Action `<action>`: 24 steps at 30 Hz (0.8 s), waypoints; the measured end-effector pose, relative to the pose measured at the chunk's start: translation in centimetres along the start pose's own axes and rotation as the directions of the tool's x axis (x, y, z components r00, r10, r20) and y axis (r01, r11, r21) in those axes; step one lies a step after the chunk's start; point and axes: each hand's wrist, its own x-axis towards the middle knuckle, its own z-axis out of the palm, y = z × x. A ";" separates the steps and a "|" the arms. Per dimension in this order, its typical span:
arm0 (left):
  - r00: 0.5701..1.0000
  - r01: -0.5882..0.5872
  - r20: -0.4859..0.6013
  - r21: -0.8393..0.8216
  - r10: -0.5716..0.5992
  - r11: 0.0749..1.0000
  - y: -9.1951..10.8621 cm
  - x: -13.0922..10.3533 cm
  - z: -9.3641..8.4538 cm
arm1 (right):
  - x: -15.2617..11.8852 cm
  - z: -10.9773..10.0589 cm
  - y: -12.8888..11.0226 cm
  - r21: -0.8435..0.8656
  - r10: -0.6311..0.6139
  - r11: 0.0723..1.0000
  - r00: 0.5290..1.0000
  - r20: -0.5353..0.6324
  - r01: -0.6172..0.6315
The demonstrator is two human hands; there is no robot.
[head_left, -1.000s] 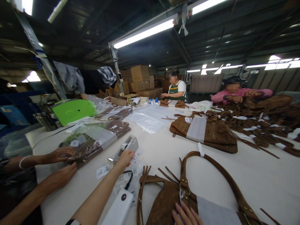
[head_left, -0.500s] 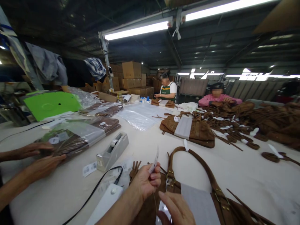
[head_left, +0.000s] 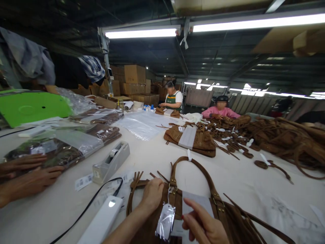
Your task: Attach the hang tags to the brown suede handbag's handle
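tape dispenser (head_left: 111,162) left of handbag (head_left: 177,203), on table (head_left: 243,189)

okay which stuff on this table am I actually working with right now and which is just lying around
In hand: left hand resting on the brown suede bag; right hand beside the clear-wrapped tag hanging from it.

Lying about: tape dispenser, white device, barcode labels, bagged bags, second bag.

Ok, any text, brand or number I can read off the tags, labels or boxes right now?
None can be read.
Hang tag on the brown bag, between the left hand and right hand: glare, no legible print.
Barcode labels by the tape dispenser: too small.
Cardboard boxes at the back: too far and blurred.
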 end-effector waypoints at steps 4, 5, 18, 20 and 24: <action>0.999 0.042 -0.001 0.133 -0.042 0.990 -0.1 3.9 1.2 | 1.7 -1.3 -0.4 0.150 0.230 0.962 0.973 -0.008 -0.227; 0.998 0.057 -0.003 0.154 -0.057 0.986 -0.1 4.6 1.9 | 2.0 -1.2 -0.1 0.124 0.257 0.959 0.966 -0.004 -0.254; 0.978 0.157 0.156 -0.103 -0.140 0.982 -1.7 5.8 4.1 | 5.5 1.5 6.6 -0.531 0.473 0.748 0.881 0.006 -0.399; 0.980 0.108 0.185 -0.153 -0.079 0.982 -2.0 5.7 4.0 | 6.0 2.0 7.0 -0.578 0.477 0.711 0.879 -0.023 -0.401; 0.970 0.033 0.242 -0.208 0.019 0.978 -2.5 5.7 3.9 | 7.4 3.0 7.0 -0.540 0.466 0.738 0.885 -0.027 -0.405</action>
